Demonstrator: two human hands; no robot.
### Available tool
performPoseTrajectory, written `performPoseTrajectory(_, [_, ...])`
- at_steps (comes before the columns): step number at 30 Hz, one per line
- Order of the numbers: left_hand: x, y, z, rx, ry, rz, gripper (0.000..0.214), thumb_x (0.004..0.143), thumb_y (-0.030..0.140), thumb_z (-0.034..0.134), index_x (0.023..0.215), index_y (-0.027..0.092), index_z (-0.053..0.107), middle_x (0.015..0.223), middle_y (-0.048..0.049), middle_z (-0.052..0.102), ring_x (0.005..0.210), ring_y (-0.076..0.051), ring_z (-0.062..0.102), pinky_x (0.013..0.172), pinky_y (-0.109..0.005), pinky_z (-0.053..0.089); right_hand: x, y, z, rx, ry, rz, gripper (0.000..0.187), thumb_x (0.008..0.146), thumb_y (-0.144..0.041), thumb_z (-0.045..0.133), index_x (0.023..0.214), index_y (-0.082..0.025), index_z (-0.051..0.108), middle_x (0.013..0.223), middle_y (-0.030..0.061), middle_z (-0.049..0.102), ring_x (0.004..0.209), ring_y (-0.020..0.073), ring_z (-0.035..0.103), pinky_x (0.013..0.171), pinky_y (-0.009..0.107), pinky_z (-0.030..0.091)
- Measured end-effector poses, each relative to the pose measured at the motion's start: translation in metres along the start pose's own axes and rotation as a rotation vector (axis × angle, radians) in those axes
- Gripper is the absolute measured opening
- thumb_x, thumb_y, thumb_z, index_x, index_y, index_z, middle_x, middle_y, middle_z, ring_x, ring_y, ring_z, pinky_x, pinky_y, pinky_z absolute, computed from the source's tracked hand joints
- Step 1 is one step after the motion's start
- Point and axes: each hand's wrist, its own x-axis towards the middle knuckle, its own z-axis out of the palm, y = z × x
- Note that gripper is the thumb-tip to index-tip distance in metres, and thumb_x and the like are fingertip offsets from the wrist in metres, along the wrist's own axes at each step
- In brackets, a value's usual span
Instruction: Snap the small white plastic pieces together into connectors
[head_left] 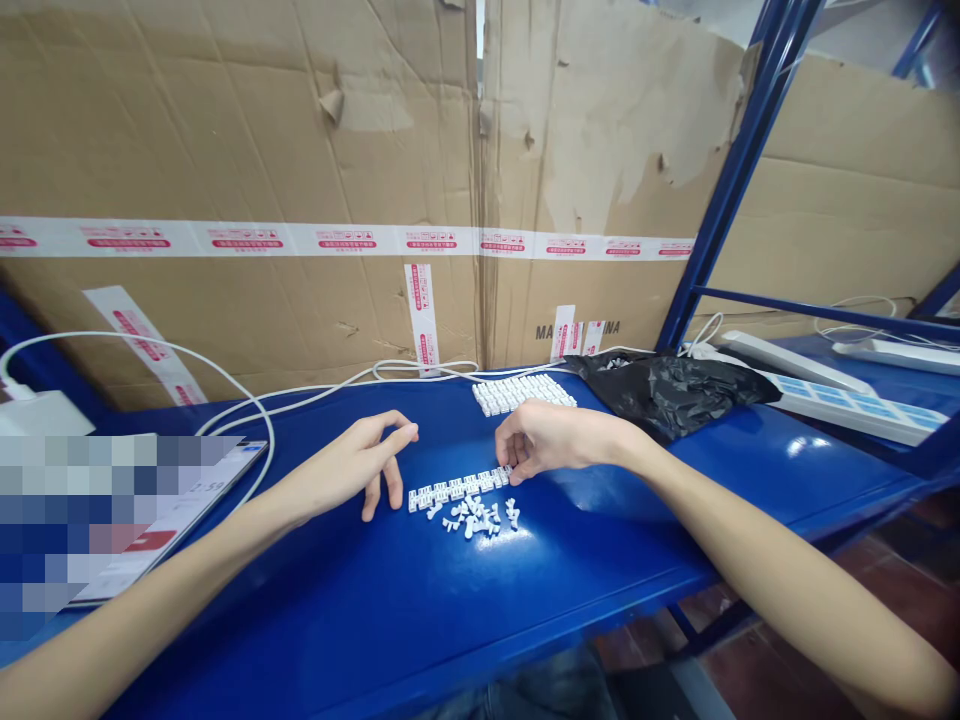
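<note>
A row of small white slotted plastic pieces [457, 488] lies end to end on the blue tabletop. My right hand [551, 438] is at the row's right end, its fingers curled and closed with the tips touching the last piece. Whatever sits between those fingertips is hidden. Just off the left end hovers my left hand [375, 460], fingers apart and holding nothing. In front of the row is a loose pile of small white plastic parts [474, 520]. Behind my right hand stands a block of white pieces [510, 393] set in close rows.
A crumpled black plastic bag [675, 390] lies at the back right, beside long white strips [855, 405]. White cables [360, 380] run along the cardboard wall [300, 140]. A partly blurred flat screen or sheet [187, 515] lies at left. The blue table's [420, 640] front edge is near me.
</note>
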Motion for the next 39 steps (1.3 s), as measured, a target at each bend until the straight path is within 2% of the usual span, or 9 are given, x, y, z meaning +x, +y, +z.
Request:
performPoseTrajectory(14, [0.001, 0.001, 0.001, -0.001, -0.021, -0.002, 0.038, 0.102, 0.054, 0.037, 0.110, 0.019, 0.047, 0.059, -0.0061, 0.074, 0.033, -0.014, 0.056, 0.040, -0.020, 0.023, 0.002, 0.002, 0.001, 0.039, -0.019, -0.008, 0.016, 0.079, -0.022, 0.082, 0.089, -0.013, 0.073, 0.073, 0.0014, 0.071, 0.064, 0.0125, 0.064, 0.062, 0.023, 0.049])
performPoseTrajectory(19, [0.004, -0.003, 0.001, 0.000, -0.023, -0.014, 0.040, 0.100, 0.058, 0.038, 0.110, 0.020, 0.047, 0.059, -0.0060, 0.074, 0.034, -0.015, 0.058, 0.040, -0.020, 0.023, 0.002, 0.005, -0.001, 0.062, 0.007, -0.022, 0.031, 0.076, -0.037, 0.085, 0.094, -0.014, 0.073, 0.073, 0.0010, 0.070, 0.065, 0.0132, 0.063, 0.061, 0.023, 0.048])
performPoseTrajectory(21, [0.005, -0.006, 0.000, 0.006, -0.026, -0.002, 0.041, 0.100, 0.059, 0.037, 0.109, 0.020, 0.047, 0.059, -0.0049, 0.074, 0.034, -0.015, 0.058, 0.040, -0.021, 0.025, 0.002, 0.011, -0.006, -0.012, 0.094, -0.039, 0.027, 0.083, -0.039, 0.080, 0.093, -0.014, 0.074, 0.077, 0.0027, 0.072, 0.067, 0.0135, 0.063, 0.063, 0.024, 0.046])
performPoseTrajectory(23, [0.006, -0.009, 0.000, 0.029, -0.001, 0.033, 0.041, 0.099, 0.060, 0.036, 0.106, 0.021, 0.047, 0.055, -0.0020, 0.071, 0.033, -0.015, 0.054, 0.041, -0.022, 0.027, 0.002, 0.021, -0.013, -0.146, 0.264, -0.012, 0.017, 0.091, -0.030, 0.071, 0.094, -0.014, 0.076, 0.082, 0.0050, 0.073, 0.069, 0.0139, 0.063, 0.065, 0.025, 0.045])
performPoseTrajectory(25, [0.007, -0.013, 0.000, 0.090, 0.079, 0.085, 0.040, 0.099, 0.060, 0.035, 0.102, 0.022, 0.047, 0.049, 0.0025, 0.065, 0.031, -0.015, 0.048, 0.042, -0.024, 0.031, 0.002, 0.032, -0.019, -0.296, 0.452, 0.075, 0.015, 0.093, -0.017, 0.064, 0.097, -0.013, 0.077, 0.087, 0.0076, 0.075, 0.072, 0.0151, 0.064, 0.068, 0.026, 0.044])
performPoseTrajectory(27, [0.008, -0.015, 0.000, 0.202, 0.200, 0.135, 0.038, 0.100, 0.059, 0.033, 0.099, 0.023, 0.048, 0.045, 0.0056, 0.058, 0.035, -0.016, 0.049, 0.046, -0.025, 0.034, 0.004, 0.043, -0.024, -0.379, 0.537, 0.135, 0.021, 0.090, -0.009, 0.062, 0.101, -0.014, 0.079, 0.094, 0.0096, 0.076, 0.079, 0.0168, 0.067, 0.072, 0.027, 0.045])
performPoseTrajectory(32, [0.009, -0.017, 0.001, 0.543, 0.398, 0.184, 0.032, 0.101, 0.050, 0.030, 0.094, 0.026, 0.050, 0.051, 0.0052, 0.056, 0.052, -0.021, 0.055, 0.056, -0.028, 0.033, 0.002, 0.052, -0.032, -0.508, 0.486, 0.180, 0.019, 0.086, -0.012, 0.068, 0.097, -0.019, 0.082, 0.098, 0.0096, 0.078, 0.092, 0.0222, 0.071, 0.075, 0.027, 0.048])
performPoseTrajectory(36, [0.011, -0.017, 0.000, 0.627, 0.431, 0.179, 0.031, 0.101, 0.047, 0.028, 0.095, 0.026, 0.050, 0.053, 0.0053, 0.056, 0.054, -0.022, 0.053, 0.058, -0.029, 0.031, -0.010, 0.059, -0.046, -0.526, 0.429, 0.405, 0.021, 0.081, -0.014, 0.073, 0.098, -0.019, 0.083, 0.099, 0.0099, 0.079, 0.095, 0.0254, 0.072, 0.075, 0.028, 0.050])
performPoseTrajectory(39, [0.011, -0.017, -0.001, 0.637, 0.435, 0.166, 0.031, 0.100, 0.047, 0.028, 0.095, 0.027, 0.050, 0.055, 0.0049, 0.058, 0.056, -0.022, 0.054, 0.059, -0.029, 0.032, -0.017, 0.064, -0.052, -0.493, 0.346, 0.422, 0.022, 0.078, -0.016, 0.077, 0.098, -0.020, 0.084, 0.095, 0.0080, 0.080, 0.088, 0.0222, 0.074, 0.071, 0.025, 0.050])
